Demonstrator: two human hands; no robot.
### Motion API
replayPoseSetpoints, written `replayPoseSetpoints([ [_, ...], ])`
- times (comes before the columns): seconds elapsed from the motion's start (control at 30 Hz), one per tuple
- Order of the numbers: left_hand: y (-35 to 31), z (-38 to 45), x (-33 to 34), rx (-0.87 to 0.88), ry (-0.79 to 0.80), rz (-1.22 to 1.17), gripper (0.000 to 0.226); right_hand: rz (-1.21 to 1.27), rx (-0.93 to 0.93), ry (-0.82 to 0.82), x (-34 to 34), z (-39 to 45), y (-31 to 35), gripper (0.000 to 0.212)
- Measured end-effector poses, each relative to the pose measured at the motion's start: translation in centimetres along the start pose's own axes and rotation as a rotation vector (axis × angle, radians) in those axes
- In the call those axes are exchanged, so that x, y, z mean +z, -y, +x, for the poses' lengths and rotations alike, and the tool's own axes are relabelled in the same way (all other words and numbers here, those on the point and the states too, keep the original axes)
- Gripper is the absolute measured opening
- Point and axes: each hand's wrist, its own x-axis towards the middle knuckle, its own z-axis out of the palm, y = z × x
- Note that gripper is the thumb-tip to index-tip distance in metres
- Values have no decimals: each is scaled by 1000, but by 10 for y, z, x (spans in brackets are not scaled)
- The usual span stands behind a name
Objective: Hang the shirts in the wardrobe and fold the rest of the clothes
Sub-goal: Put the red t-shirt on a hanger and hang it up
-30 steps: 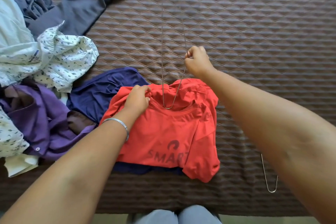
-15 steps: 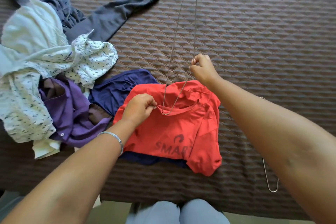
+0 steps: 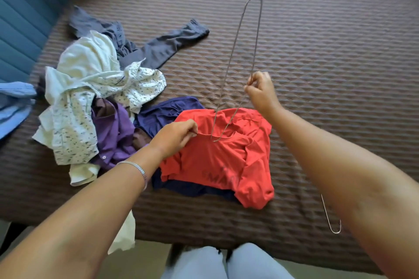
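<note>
Right hand (image 3: 260, 90): pinches the wire hanger (image 3: 238, 61), its lower end inside the collar.
Left hand (image 3: 179, 136): pinches the red T-shirt (image 3: 226, 158) collar, on the bed (image 3: 328, 52).
Print: blurred, unreadable.

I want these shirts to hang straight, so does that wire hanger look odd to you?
Yes. The wire hanger pinched by the right hand looks squeezed into a long narrow loop instead of a wide triangle. Its lower end sits at the red shirt collar, which the left hand pinches.
</note>
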Motion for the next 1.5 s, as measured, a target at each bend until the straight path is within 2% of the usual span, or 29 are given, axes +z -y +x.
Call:
replayPoseSetpoints([
  [0.17,-9,-20,-5,27,17,31,13,122,-19,-42,-14,-4,27,33],
  [0.6,-16,-31,-14,-13,0,18,14,76,-19,202,4,-21,21,32],
  [0.77,-20,-24,-23,-5,-63,2,10,-209,-75,361,19,-36,8,37],
  [0.9,-23,-17,-44,46,-132,-18,8,-480,-86,492,25,-50,-5,15],
  [0.97,-25,-16,-56,67,-162,-31,12,-604,-88,529,26,-55,-8,18],
  [1.17,-15,-36,-75,70,-193,-21,9,-901,-62,505,14,-67,-9,38],
  [1.27,-10,-45,-77,64,-189,1,7,-1040,-45,509,7,-75,-9,42],
  [1.5,-20,-48,-81,62,-223,-5,6,-1266,-316,488,9,-87,6,35],
])
